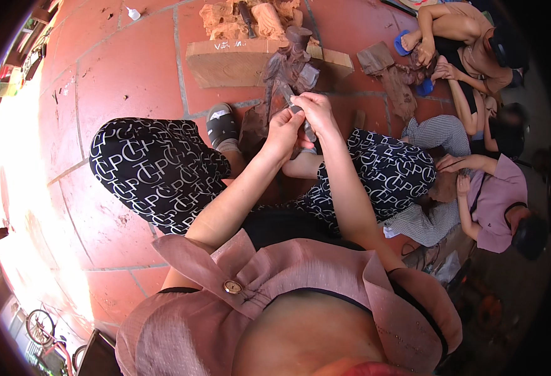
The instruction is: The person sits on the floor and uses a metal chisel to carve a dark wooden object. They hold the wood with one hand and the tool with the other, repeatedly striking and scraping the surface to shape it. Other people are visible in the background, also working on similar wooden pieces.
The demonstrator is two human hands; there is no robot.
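In the head view, my left hand (283, 133) and right hand (315, 114) are both curled closed on a slim grey bar-like tool (310, 133), just before the dark brown carved wooden figure (285, 62); whether its tip touches, I cannot tell. I'd judge it best to guide with both hands, pressing lightly in short strokes along the carved folds.
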